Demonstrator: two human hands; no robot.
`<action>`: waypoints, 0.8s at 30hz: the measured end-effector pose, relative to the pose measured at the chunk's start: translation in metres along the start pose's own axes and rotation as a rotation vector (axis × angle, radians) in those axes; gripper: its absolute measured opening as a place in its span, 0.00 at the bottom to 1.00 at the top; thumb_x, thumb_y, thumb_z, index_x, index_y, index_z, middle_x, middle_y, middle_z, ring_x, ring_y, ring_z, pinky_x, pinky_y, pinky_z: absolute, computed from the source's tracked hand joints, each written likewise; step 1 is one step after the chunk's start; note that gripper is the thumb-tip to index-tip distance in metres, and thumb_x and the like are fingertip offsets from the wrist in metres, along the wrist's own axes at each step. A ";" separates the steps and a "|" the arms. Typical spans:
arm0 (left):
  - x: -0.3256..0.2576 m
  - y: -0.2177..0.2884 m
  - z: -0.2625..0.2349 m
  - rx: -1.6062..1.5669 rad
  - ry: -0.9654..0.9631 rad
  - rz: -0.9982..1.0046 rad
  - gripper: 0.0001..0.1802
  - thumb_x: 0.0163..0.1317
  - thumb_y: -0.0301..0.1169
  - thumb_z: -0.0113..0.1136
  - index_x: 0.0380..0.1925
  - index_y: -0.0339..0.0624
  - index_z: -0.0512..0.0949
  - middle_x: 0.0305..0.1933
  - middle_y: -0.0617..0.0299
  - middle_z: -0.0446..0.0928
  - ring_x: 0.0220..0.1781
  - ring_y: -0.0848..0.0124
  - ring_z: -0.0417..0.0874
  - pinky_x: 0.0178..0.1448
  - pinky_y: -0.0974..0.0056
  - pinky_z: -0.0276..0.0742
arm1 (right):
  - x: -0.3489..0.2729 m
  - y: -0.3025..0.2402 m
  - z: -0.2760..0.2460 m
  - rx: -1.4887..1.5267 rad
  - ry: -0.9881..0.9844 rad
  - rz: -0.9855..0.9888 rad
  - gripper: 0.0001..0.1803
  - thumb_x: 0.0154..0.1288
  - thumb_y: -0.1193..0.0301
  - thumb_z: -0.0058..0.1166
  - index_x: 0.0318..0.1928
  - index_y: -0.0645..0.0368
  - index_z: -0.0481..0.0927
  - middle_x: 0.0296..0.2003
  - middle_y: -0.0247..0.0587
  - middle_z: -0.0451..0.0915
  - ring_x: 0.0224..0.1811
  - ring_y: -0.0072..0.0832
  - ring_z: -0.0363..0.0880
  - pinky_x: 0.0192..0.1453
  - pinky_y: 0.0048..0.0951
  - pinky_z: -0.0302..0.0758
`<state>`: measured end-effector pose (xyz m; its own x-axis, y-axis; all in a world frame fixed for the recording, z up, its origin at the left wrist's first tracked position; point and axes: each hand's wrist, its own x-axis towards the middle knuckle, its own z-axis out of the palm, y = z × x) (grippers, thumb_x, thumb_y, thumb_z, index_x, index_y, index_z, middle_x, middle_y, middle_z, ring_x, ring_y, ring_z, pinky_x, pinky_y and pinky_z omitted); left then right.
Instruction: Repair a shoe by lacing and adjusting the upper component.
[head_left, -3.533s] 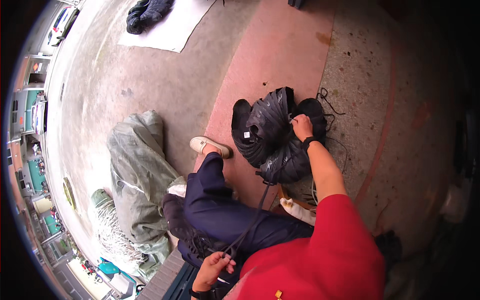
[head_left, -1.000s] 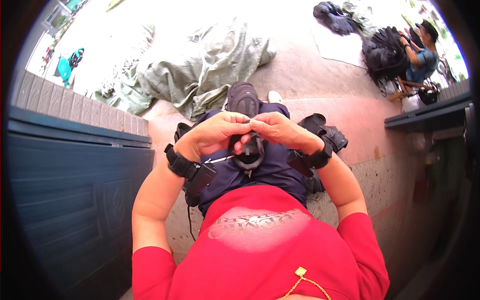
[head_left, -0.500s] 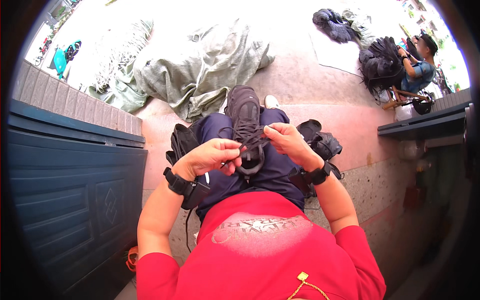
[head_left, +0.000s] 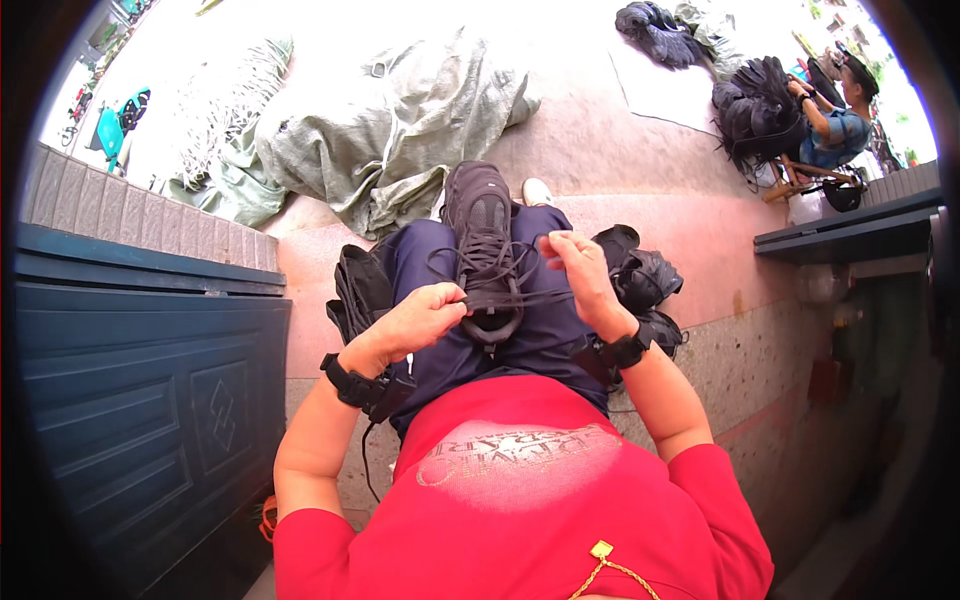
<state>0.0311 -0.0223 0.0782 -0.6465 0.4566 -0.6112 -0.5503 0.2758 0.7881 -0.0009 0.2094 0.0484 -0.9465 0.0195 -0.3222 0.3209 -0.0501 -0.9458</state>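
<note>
A black lace-up sneaker [head_left: 482,225] lies across my lap, its toe pointing away from me and its heel opening toward my red shirt. The dark laces [head_left: 490,262] criss-cross its tongue, with loose loops out to both sides. At the shoe's left, near the heel, my left hand [head_left: 428,312] pinches a shoelace between thumb and fingers. To the right, my right hand [head_left: 588,280] is raised with curled fingers. A lace strand stretches taut from the shoe to its palm side; the exact grip there is partly hidden.
Black shoes [head_left: 642,275] are piled by my right leg, and a black item [head_left: 358,290] by my left. Grey-green woven sacking [head_left: 370,135] covers the ground ahead. A blue panelled door [head_left: 150,390] stands left. Far right, a person [head_left: 838,130] sits beside dark bundles [head_left: 760,110].
My hands have moved apart from above the laces: the left slightly left, the right to the right and turned more upright. A lace strand now stretches across the heel.
</note>
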 end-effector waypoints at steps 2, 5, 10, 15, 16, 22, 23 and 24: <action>-0.001 0.005 0.002 -0.087 0.005 -0.071 0.08 0.64 0.34 0.46 0.29 0.44 0.71 0.18 0.74 0.62 0.15 0.85 0.57 0.18 0.79 0.52 | -0.002 -0.009 0.002 -0.052 0.002 -0.117 0.12 0.64 0.68 0.46 0.37 0.64 0.77 0.30 0.32 0.77 0.32 0.17 0.72 0.36 0.18 0.69; 0.002 -0.003 -0.003 -0.345 -0.075 -0.143 0.09 0.64 0.35 0.45 0.28 0.44 0.70 0.18 0.74 0.61 0.16 0.84 0.56 0.18 0.78 0.51 | -0.023 -0.047 0.014 -0.343 -0.300 -0.330 0.12 0.65 0.69 0.45 0.39 0.66 0.75 0.28 0.35 0.77 0.33 0.16 0.71 0.37 0.21 0.69; 0.017 -0.025 -0.004 -0.586 -0.092 -0.011 0.10 0.64 0.36 0.46 0.32 0.40 0.71 0.28 0.65 0.74 0.27 0.77 0.74 0.32 0.72 0.71 | -0.049 -0.063 0.028 -0.507 -0.967 -0.229 0.12 0.64 0.66 0.47 0.34 0.64 0.76 0.23 0.46 0.75 0.25 0.26 0.72 0.33 0.28 0.70; 0.016 -0.025 -0.005 -0.547 -0.100 0.019 0.10 0.64 0.36 0.47 0.34 0.41 0.72 0.34 0.61 0.76 0.36 0.76 0.76 0.44 0.69 0.72 | -0.036 -0.035 0.029 -0.732 -0.962 -0.316 0.14 0.61 0.63 0.47 0.31 0.63 0.77 0.21 0.50 0.75 0.24 0.39 0.76 0.32 0.34 0.70; 0.016 -0.025 -0.004 -0.511 -0.109 0.016 0.10 0.64 0.36 0.47 0.33 0.42 0.72 0.34 0.62 0.76 0.37 0.76 0.76 0.44 0.69 0.71 | -0.035 -0.034 0.030 -0.807 -0.880 -0.372 0.14 0.60 0.63 0.47 0.30 0.63 0.77 0.22 0.50 0.75 0.26 0.42 0.76 0.32 0.36 0.71; 0.018 -0.029 -0.006 -0.503 -0.281 0.056 0.09 0.63 0.36 0.48 0.31 0.43 0.72 0.32 0.65 0.75 0.36 0.78 0.74 0.40 0.73 0.69 | -0.023 -0.023 0.032 -0.778 -0.652 -0.547 0.12 0.56 0.65 0.50 0.27 0.63 0.76 0.27 0.48 0.76 0.32 0.43 0.75 0.35 0.37 0.71; 0.018 -0.030 -0.006 -0.543 -0.306 0.066 0.09 0.63 0.37 0.48 0.31 0.44 0.72 0.30 0.66 0.74 0.34 0.79 0.73 0.39 0.74 0.69 | -0.021 -0.022 0.031 -0.798 -0.622 -0.615 0.11 0.55 0.66 0.52 0.26 0.62 0.76 0.30 0.46 0.76 0.34 0.44 0.75 0.37 0.37 0.71; 0.018 -0.031 -0.006 -0.543 -0.306 0.065 0.09 0.63 0.37 0.48 0.31 0.44 0.72 0.30 0.66 0.74 0.34 0.79 0.73 0.39 0.74 0.69 | -0.020 -0.022 0.031 -0.818 -0.591 -0.682 0.09 0.53 0.68 0.54 0.25 0.62 0.76 0.33 0.45 0.75 0.37 0.44 0.74 0.40 0.38 0.70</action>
<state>0.0332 -0.0277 0.0429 -0.5509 0.7018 -0.4516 -0.7572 -0.1929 0.6240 0.0097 0.1793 0.0768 -0.7305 -0.6726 0.1181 -0.5236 0.4407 -0.7291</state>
